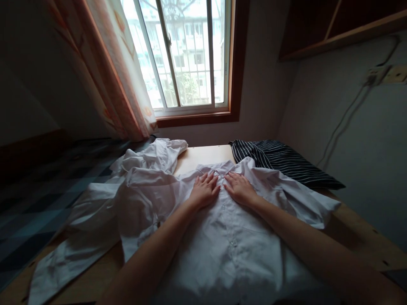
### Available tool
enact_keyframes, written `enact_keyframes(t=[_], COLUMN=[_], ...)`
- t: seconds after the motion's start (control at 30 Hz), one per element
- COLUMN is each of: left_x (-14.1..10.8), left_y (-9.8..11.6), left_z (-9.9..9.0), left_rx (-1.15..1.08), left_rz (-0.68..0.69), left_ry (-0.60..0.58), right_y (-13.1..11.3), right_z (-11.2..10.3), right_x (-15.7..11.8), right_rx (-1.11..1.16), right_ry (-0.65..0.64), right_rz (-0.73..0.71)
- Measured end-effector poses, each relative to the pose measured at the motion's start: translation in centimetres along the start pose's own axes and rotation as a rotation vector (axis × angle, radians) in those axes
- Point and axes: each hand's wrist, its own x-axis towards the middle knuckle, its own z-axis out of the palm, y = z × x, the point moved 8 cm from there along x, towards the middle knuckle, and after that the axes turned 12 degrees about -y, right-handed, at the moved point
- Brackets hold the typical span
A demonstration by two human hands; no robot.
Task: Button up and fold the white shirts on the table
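A white button-up shirt (210,237) lies spread front side up, its collar toward the window and its row of buttons running down the middle. My left hand (205,189) rests flat on the cloth just left of the buttons, below the collar. On the other side of the buttons, my right hand (241,187) lies flat too, fingers stretched out. Neither hand grips the fabric. The shirt's right sleeve spreads out toward the right edge of the table. Both forearms cover parts of the shirt front.
Another white garment (152,154) lies crumpled at the left on the wooden table (203,153). A black striped garment (286,163) sits at the back right. A bed with a checked cover (41,203) adjoins the left side. Behind are a window (190,63) and a curtain (104,72).
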Motion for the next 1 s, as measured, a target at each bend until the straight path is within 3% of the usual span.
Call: enact_keyframes(t=[0.27,0.4,0.47,0.53,0.7,0.83,1.0], left_x=[-2.2,-1.2,-0.3,0.7,1.7,1.6,1.6], left_y=[1.2,1.1,0.0,-1.4,-3.9,-3.8,-3.5], left_z=[0.2,-1.7,-2.8,-3.1,-1.5,-1.0,-1.0], left_rx=[0.002,0.08,0.103,0.099,0.027,0.044,0.055], left_rz=[-0.03,0.002,-0.049,-0.122,-0.21,-0.192,-0.2], left_ry=[-0.054,0.123,0.231,0.258,0.226,0.228,0.128], right_y=[0.1,-0.4,-0.9,-1.4,-1.4,-0.8,-0.4], right_z=[0.4,-1.7,-3.0,-3.7,-1.6,0.3,0.7], right_x=[-2.0,-1.8,-0.8,0.6,3.7,4.2,4.1], right_rx=[0.002,-0.049,-0.076,-0.07,-0.01,0.03,0.052], right_ry=[-0.056,0.053,0.123,0.141,0.057,-0.015,-0.088], right_rz=[-0.072,-0.091,-0.084,-0.067,0.038,0.079,0.107])
